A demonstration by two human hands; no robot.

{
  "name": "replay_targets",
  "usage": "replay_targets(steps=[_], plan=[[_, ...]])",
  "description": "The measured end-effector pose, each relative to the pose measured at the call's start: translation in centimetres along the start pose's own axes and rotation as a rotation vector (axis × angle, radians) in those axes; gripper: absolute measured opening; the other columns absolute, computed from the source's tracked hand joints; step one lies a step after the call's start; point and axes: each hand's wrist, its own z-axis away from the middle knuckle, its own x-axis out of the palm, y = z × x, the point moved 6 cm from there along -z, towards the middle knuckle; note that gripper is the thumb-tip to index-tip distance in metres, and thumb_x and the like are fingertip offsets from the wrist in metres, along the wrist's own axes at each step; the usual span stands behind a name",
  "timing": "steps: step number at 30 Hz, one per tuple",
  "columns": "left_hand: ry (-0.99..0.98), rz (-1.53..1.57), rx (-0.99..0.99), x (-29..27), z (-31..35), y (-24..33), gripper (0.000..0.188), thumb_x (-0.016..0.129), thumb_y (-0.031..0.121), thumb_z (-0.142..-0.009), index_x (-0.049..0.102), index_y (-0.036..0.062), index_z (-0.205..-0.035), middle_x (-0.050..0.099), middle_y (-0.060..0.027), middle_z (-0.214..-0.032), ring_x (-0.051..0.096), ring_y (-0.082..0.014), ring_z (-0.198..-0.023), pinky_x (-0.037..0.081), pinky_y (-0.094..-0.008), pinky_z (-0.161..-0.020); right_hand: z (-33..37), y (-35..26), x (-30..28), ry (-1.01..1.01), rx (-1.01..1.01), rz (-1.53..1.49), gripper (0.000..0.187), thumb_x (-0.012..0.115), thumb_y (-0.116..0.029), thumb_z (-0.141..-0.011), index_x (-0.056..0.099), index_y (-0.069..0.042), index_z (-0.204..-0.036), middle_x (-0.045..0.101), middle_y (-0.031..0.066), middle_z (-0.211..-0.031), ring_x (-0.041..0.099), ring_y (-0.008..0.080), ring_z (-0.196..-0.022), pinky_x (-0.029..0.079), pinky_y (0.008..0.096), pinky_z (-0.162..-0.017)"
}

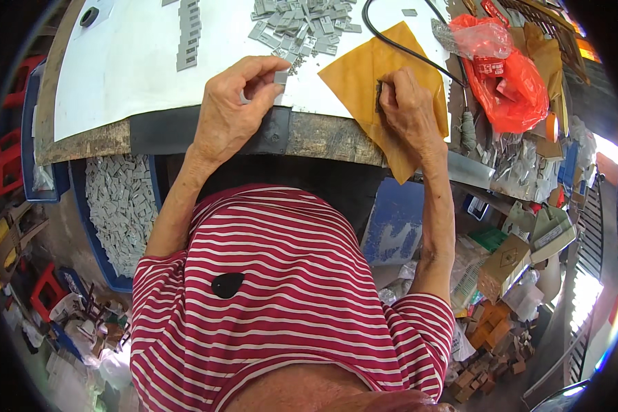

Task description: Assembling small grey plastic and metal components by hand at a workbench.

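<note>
Between the thumb and forefinger of my left hand (pixel 228 106) is a small flat grey rectangular piece (pixel 281 78), held above the table's near edge. My right hand (pixel 413 113) is closed around a small dark object (pixel 378 97), mostly covered by the fingers. That hand rests over a yellow-brown sheet (pixel 353 72), one corner of which hangs past the table edge. Beyond my hands lies a loose heap of similar grey pieces (pixel 302 26) with small crumbs beside it. To the left, more grey pieces stand in a stepped row (pixel 188 36).
A black cable (pixel 391 42) loops over the sheet. Right of it sit a red plastic bag (pixel 515 96) and a cone of grey thread (pixel 467 130). A black ring (pixel 88 17) lies far left. Below the table stand a blue bin (pixel 101 237) of grey pieces and a cardboard box (pixel 504 268).
</note>
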Motion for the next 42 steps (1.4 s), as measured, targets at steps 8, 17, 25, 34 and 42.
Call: replay_targets(steps=[8, 17, 25, 34, 42], plan=[[-0.123, 0.410, -0.187, 2.2, -0.2, -1.0, 0.022, 0.060, 0.004, -0.076, 0.057, -0.0011, -0.097, 0.057, -0.0017, -0.072, 0.053, -0.0051, -0.060, 0.044, -0.0164, -0.055, 1.7, 1.6, -0.4, 0.034, 0.477, -0.467, 0.008, 0.053, -0.008, -0.082, 0.053, 0.000, -0.083, 0.055, 0.0074, -0.069, 0.053, 0.0174, -0.059, 0.043, 0.0286, -0.054], [-0.194, 0.588, -0.221, 3.7, -0.1, -0.8, 0.025, 0.056, 0.005, -0.081, 0.057, -0.0024, -0.105, 0.059, -0.0035, -0.070, 0.057, -0.0075, -0.059, 0.046, -0.0181, -0.056, 2.3, -3.0, 1.2, 0.037, 0.897, -1.722, 0.009, 0.053, -0.005, -0.083, 0.054, 0.003, -0.084, 0.056, 0.0080, -0.073, 0.046, 0.0076, -0.056, 0.038, 0.0196, -0.047], [-0.212, 0.592, -0.256, 3.6, 0.2, -1.3, 0.022, 0.052, 0.006, -0.085, 0.057, -0.0039, -0.104, 0.061, -0.0072, -0.069, 0.058, -0.0095, -0.060, 0.047, -0.0185, -0.057, 1.7, -4.6, 3.3, -0.066, 0.900, -1.937, 0.011, 0.053, -0.006, -0.083, 0.055, 0.005, -0.085, 0.057, 0.0099, -0.075, 0.045, 0.0080, -0.057, 0.037, 0.0205, -0.045], [-0.198, 0.562, -0.236, 3.1, 0.3, -1.7, 0.023, 0.050, 0.006, -0.086, 0.055, -0.0055, -0.106, 0.062, -0.0102, -0.072, 0.059, -0.0111, -0.063, 0.048, -0.0200, -0.059, 1.1, -5.6, 3.7, -0.030, 0.869, -1.681, 0.007, 0.053, -0.003, -0.083, 0.053, 0.004, -0.083, 0.057, 0.0093, -0.073, 0.048, 0.0080, -0.054, 0.040, 0.0211, -0.045], [-0.189, 0.497, -0.243, 3.1, 0.5, -1.6, 0.022, 0.050, 0.006, -0.087, 0.056, -0.0043, -0.105, 0.062, -0.0086, -0.072, 0.059, -0.0100, -0.063, 0.048, -0.0192, -0.059, 1.1, -5.9, 4.0, -0.004, 0.849, -1.609, 0.007, 0.056, -0.001, -0.081, 0.053, 0.003, -0.086, 0.057, 0.0082, -0.072, 0.048, 0.0077, -0.052, 0.040, 0.0199, -0.044]])
